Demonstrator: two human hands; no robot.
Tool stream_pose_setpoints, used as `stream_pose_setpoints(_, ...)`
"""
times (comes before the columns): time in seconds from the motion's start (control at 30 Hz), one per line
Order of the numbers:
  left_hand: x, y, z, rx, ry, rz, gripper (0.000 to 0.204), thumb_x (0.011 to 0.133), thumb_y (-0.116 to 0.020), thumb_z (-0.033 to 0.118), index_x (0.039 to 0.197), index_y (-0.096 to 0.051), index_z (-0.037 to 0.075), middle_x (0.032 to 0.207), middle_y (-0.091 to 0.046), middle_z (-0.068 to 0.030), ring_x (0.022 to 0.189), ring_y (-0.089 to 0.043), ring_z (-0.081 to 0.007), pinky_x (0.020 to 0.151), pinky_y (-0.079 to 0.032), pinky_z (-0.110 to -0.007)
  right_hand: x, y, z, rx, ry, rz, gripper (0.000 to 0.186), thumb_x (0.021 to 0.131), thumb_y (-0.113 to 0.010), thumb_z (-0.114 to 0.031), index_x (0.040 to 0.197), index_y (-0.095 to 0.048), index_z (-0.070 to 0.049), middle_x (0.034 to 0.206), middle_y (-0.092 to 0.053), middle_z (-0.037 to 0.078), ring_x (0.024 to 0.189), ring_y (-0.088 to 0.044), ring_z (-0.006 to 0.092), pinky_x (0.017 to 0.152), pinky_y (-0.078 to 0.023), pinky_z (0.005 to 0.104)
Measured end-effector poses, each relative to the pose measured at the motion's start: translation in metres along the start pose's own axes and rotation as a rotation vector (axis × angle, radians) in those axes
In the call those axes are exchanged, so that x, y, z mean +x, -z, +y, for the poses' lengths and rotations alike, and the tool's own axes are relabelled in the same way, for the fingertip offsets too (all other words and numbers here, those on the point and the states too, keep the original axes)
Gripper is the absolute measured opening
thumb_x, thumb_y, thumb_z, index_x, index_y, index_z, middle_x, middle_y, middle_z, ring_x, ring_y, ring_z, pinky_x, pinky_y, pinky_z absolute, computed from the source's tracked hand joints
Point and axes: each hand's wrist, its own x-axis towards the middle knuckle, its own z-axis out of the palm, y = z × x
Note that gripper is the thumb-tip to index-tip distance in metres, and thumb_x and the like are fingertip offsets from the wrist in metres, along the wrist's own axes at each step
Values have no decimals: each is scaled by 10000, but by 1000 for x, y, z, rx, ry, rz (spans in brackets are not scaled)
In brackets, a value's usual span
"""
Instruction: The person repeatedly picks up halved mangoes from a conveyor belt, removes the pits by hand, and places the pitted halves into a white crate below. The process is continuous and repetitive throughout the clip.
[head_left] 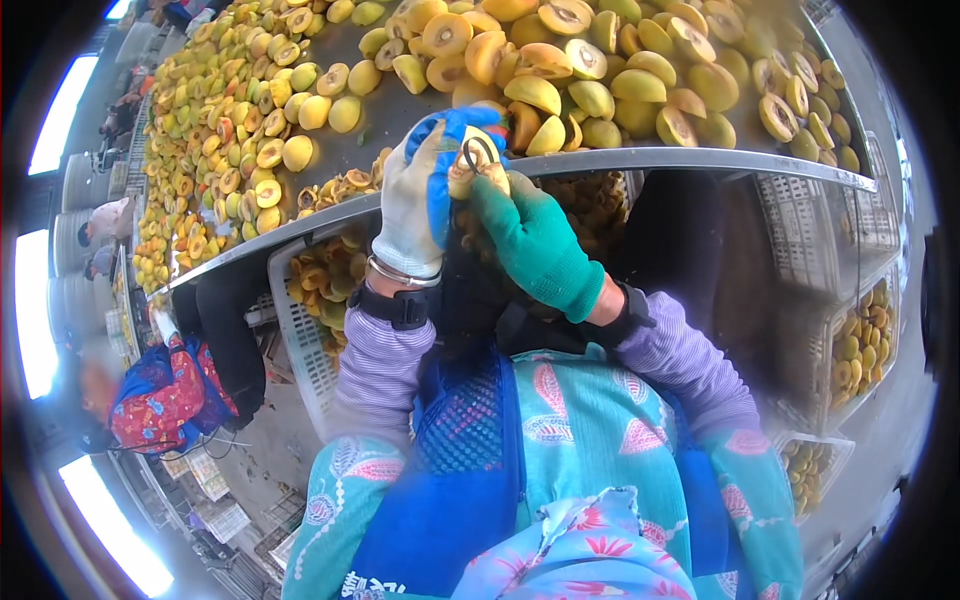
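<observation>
My left hand (415,195), in a white glove with blue fingers, is closed around a halved yellow peach (461,178), its cut face partly showing. In a green glove, my right hand (540,245) grips a tool with a thin dark loop (479,150), which lies against the cut face. Its handle is hidden by the glove. Both hands meet just over the metal rim (640,159) of a sorting table. Beyond them many peach halves (532,92) are spread on the tabletop, several with the pit still showing.
Under the rim at left stands a white crate (300,335) of peach pieces. White crates (800,235) are stacked at right, with one of peach halves (860,345) below. Another person in a red patterned sleeve (165,400) sits at the table's left side.
</observation>
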Motion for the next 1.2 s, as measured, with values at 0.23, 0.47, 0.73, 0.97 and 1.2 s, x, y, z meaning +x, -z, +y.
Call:
stream_pose_setpoints(0.23, 20, -4, 22, -199, 123, 23, 224, 940, -534, 112, 1082, -632, -32, 972, -701, -166, 826, -702, -266, 738, -575, -334, -2, 8, -21, 52, -62, -70, 387, 1017, -502, -359, 993, -601, 14, 718, -611, 104, 683, -574, 178, 621, -461, 359)
stream_pose_setpoints(0.47, 19, -10, 19, -243, 186, -102, 237, 967, -497, 105, 989, -677, -47, 937, -690, -126, 768, -670, -166, 703, -553, -281, -12, 13, -31, 360, -302, -187, 459, 1013, -477, -457, 889, -580, -28, 627, -526, 17, 507, -471, 95, 448, -372, 269)
stream_pose_setpoints(0.73, 35, -6, -21, -294, -155, -439, 278, 973, -522, 188, 1065, -639, -47, 861, -677, -117, 753, -666, -181, 701, -541, -282, -14, 8, -40, 803, -624, -264, 475, 953, -498, -599, 886, -531, -130, 590, -481, 2, 415, -434, 116, 380, -335, 254)
stream_pose_setpoints(0.97, 51, -14, -16, -703, 462, -619, 242, 823, -642, 104, 1046, -687, 23, 986, -711, -143, 813, -705, -285, 752, -566, -332, -16, 5, -40, 844, -643, -233, 467, 938, -504, -624, 852, -492, -165, 588, -457, -9, 421, -406, 117, 388, -321, 272)
stream_pose_setpoints(1.2, 54, -11, -10, -585, 135, -601, 197, 859, -606, 95, 1015, -691, 10, 953, -710, -139, 796, -694, -253, 744, -561, -331, -10, 22, -50, 784, -709, -408, 436, 975, -456, -596, 861, -492, -177, 552, -422, -29, 418, -377, 118, 406, -313, 274)
